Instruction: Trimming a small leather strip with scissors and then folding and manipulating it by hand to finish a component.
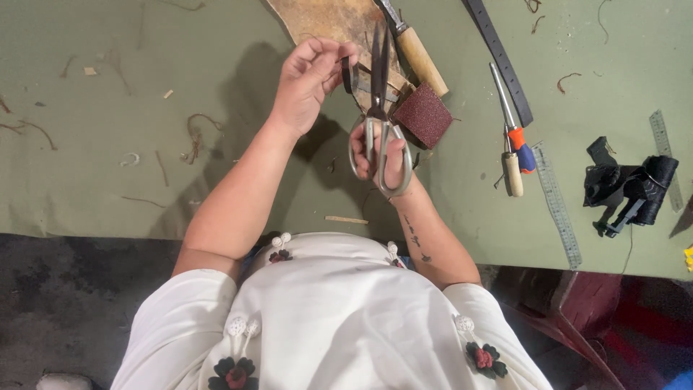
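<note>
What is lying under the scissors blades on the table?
Under the scissors lie a brown leather piece, a wooden-handled tool and a dark red sanding block. The hands cover anything lower down.

I stand at a green-covered table (86,166) strewn with scraps; dark concrete floor (65,303) below, a red stool (570,318) beside me.

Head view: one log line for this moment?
left hand: pinching dark strip | right hand: in scissors handles, blades at strip | under: green table
</note>
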